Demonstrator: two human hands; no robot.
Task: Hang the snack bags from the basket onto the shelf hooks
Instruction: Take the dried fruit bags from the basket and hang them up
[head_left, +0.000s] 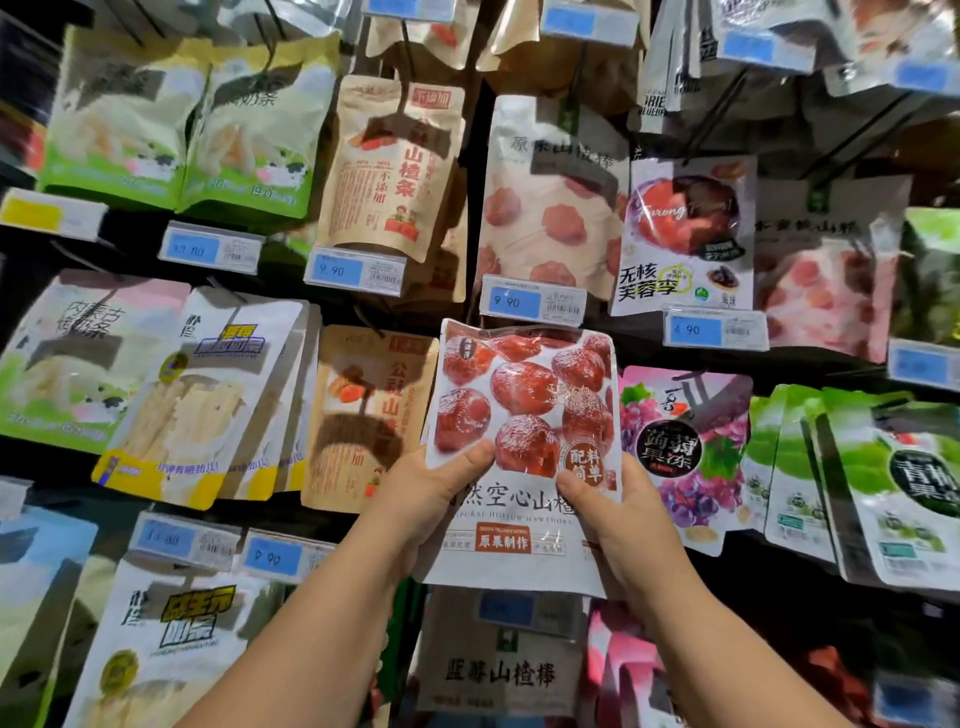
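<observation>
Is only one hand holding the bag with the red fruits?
No, the left hand and right hand both grip the hawthorn snack bag.

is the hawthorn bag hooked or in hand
In hand: left hand and right hand grip the hawthorn bag low; its top looks free.

The single head-worn camera is sitting at the person's head and facing forward, square onto a dark shop shelf (481, 119) hung with rows of printed snack pouches. It is standing close: the shelf is filling the frame edge to edge, and the wide lens is bowing the rows outward toward 9 and 3 o'clock. Both bare forearms are entering from 6 o'clock and reaching away from the lens. The left hand (436, 483) and right hand (618, 514) are sitting just below centre, holding a white plastic pouch printed with red hawthorn fruits (524, 415). Central print is reading sharply; corners are blurring.
</observation>
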